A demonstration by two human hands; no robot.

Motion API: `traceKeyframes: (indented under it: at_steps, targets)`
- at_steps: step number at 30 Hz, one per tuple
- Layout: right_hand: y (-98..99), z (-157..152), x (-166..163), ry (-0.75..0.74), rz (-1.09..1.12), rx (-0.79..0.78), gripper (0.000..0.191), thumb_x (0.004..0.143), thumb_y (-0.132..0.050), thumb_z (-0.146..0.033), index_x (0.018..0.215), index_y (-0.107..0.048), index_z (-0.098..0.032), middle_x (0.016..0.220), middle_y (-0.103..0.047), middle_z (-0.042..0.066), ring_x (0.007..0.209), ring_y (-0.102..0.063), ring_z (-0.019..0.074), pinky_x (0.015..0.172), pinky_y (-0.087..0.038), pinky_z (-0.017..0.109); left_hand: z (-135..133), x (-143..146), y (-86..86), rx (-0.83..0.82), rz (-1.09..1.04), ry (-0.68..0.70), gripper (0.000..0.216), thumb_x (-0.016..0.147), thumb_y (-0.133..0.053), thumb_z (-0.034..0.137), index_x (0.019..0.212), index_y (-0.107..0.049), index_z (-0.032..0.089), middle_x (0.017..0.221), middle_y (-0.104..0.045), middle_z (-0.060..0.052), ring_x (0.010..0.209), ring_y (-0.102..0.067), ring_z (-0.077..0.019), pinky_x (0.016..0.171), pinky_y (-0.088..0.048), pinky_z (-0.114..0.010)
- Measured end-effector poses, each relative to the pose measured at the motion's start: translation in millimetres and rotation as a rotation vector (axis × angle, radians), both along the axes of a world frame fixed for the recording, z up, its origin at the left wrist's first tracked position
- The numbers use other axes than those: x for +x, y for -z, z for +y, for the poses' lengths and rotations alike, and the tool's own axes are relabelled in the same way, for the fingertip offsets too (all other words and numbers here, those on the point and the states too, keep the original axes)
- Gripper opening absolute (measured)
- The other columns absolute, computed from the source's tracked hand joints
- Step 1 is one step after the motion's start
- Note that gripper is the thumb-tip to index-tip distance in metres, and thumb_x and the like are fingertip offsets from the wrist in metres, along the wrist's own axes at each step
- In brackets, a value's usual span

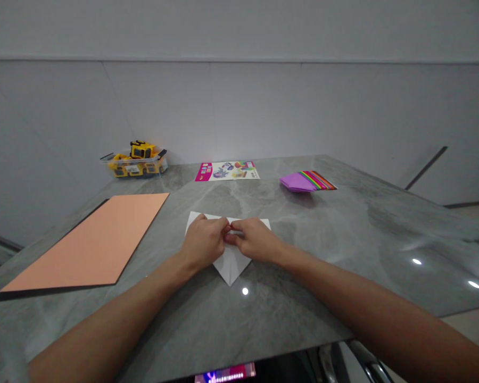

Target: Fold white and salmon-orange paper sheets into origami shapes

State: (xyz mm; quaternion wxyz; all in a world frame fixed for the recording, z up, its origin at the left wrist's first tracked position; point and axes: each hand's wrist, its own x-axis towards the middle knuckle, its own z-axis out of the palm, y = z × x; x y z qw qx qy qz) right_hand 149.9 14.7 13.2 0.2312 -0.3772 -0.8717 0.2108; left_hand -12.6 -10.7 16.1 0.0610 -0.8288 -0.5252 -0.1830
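Note:
A folded sheet of white paper [230,266] lies on the table, its pointed corner toward me and creases running to the tip. Over its left half is my left hand [205,242], thumb and fingers pinched on the paper near the middle. My right hand [257,240] grips it from the other side, fingertips meeting those of the left. The two hands cover most of the sheet's centre, so the fold under them is hidden. Only the upper corners and the lower point show.
An orange sheet [91,242] on a dark board lies left. Behind it stands a clear plastic box [138,166] of yellow toy vehicles. A printed booklet [226,171] and a fanned stack of coloured paper [308,181] rest farther back. The grey table [343,234] meets the wall.

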Motion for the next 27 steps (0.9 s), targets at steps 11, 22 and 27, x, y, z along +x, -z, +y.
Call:
traceKeyframes:
  at_steps: [11,22,27]
  targets:
    - [-4.8,3.5,5.8,0.071,0.049,0.230,0.023,0.083,-0.059,-0.028,0.063,-0.064,-0.018,0.054,-0.057,-0.003,0.056,-0.048,0.0110,0.069,-0.031,0.027,-3.2,-7.9,-16.4,0.205,0.043,0.031,0.026,0.089,-0.040,0.024,0.072,-0.058,0.017,0.067,-0.065,-0.003,0.068,-0.055,-0.0193,0.079,-0.031,-0.040]
    - [-13.5,13.4,22.6,0.089,-0.028,0.397,0.027,0.082,-0.058,-0.028,0.057,-0.058,-0.017,0.048,-0.048,-0.004,0.051,-0.040,0.0102,0.078,-0.028,0.030,8.7,-39.2,-18.9,0.285,-0.268,-0.164,0.016,0.078,-0.063,0.030,0.067,-0.068,0.021,0.127,-0.045,-0.007,0.121,-0.035,-0.0308,0.098,-0.028,-0.049]
    - [-13.7,13.4,25.9,0.081,-0.014,0.392,0.026,0.082,-0.057,-0.029,0.058,-0.059,-0.017,0.049,-0.051,-0.004,0.051,-0.042,0.0103,0.081,-0.028,0.031,9.6,-43.5,-19.7,0.269,-0.296,-0.089,0.017,0.080,-0.061,0.027,0.066,-0.066,0.019,0.128,-0.044,-0.008,0.123,-0.035,-0.0287,0.102,-0.026,-0.047]
